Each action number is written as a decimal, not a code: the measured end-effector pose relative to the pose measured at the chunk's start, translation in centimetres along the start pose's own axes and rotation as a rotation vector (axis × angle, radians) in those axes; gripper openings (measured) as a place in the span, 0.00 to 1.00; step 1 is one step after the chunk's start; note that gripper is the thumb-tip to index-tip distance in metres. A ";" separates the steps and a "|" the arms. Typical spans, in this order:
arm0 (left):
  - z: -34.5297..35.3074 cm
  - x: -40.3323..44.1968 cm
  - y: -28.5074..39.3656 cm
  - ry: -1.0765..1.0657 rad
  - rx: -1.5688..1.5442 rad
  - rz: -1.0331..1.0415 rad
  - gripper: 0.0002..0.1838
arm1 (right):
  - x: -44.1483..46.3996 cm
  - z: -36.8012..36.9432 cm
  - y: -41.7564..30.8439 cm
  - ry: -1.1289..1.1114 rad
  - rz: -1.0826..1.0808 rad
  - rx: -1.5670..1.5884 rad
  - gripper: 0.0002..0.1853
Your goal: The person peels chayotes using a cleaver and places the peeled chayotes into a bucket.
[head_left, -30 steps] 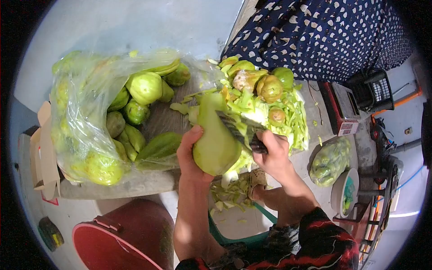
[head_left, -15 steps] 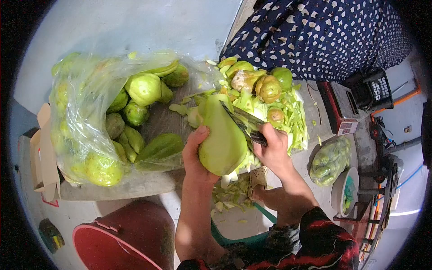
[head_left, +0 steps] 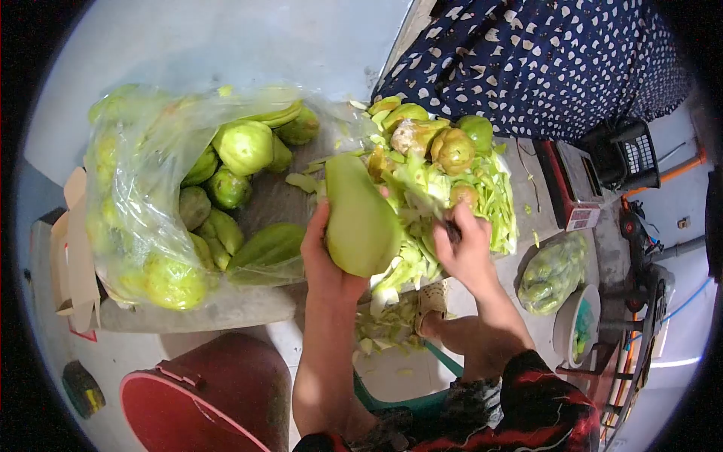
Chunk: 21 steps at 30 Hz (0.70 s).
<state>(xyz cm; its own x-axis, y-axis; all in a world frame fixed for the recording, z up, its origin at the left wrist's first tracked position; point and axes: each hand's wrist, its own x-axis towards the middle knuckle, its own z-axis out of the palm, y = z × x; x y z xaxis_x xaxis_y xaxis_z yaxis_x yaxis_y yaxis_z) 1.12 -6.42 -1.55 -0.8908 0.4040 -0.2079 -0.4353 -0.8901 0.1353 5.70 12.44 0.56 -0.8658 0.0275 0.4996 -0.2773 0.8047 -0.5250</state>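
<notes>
A large peeled pale-green chayote (head_left: pixel 361 218) is in my left hand (head_left: pixel 329 252), whose fingers wrap round its lower left side. My right hand (head_left: pixel 463 245) is closed on the dark handle of a knife (head_left: pixel 452 230); the blade is blurred over the peel heap, apart from the chayote. Beneath and behind both lies a heap of green peelings (head_left: pixel 493 200), with brownish, partly spoiled chayotes (head_left: pixel 453 149) on top. To the left, an open clear plastic bag (head_left: pixel 139 203) holds several unpeeled green chayotes (head_left: pixel 245 147).
A red bucket (head_left: pixel 218 392) stands on the floor at lower left, near a cardboard box (head_left: pixel 83 264). At right are a red scale (head_left: pixel 574 181), a black basket (head_left: pixel 621 154), a filled plastic bag (head_left: pixel 553 273) and a white basin (head_left: pixel 566 324). Dark patterned cloth (head_left: pixel 527 60) hangs behind.
The knife has moved away from the chayote to the right, with my right hand. The chayote and my left hand have shifted slightly up and left.
</notes>
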 end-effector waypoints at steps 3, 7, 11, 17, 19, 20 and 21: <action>-0.7 0.0 0.5 -0.114 -0.072 0.033 0.25 | 0.2 -0.4 -0.7 0.004 -0.292 0.022 0.07; -0.6 -0.3 1.0 -0.010 0.020 0.059 0.25 | 0.1 -1.0 -1.4 -0.045 -0.534 0.026 0.13; -0.5 -0.5 1.0 -0.012 0.066 0.041 0.25 | -0.2 -0.6 -1.8 -0.017 -0.606 -0.040 0.14; -0.4 -0.8 1.3 0.029 0.054 0.050 0.25 | -0.4 0.0 -1.5 -0.051 -0.434 -0.075 0.16; -0.1 -1.1 1.3 0.011 0.072 0.046 0.26 | -0.6 0.1 -0.6 -0.096 -0.257 -0.109 0.20; 0.0 -1.2 1.4 -0.001 0.086 0.047 0.27 | -0.6 0.1 -0.6 -0.097 -0.260 -0.106 0.20; -0.1 -1.1 1.4 0.001 0.083 0.051 0.27 | -0.5 -0.2 -0.8 -0.093 -0.305 -0.066 0.19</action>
<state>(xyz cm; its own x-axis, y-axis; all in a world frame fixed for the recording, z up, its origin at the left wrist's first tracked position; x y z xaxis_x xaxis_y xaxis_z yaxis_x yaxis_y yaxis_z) 1.54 -8.16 -1.25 -0.9121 0.3582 -0.1993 -0.3984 -0.8890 0.2256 6.41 11.84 0.87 -0.7823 -0.2724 0.5602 -0.5047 0.8043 -0.3137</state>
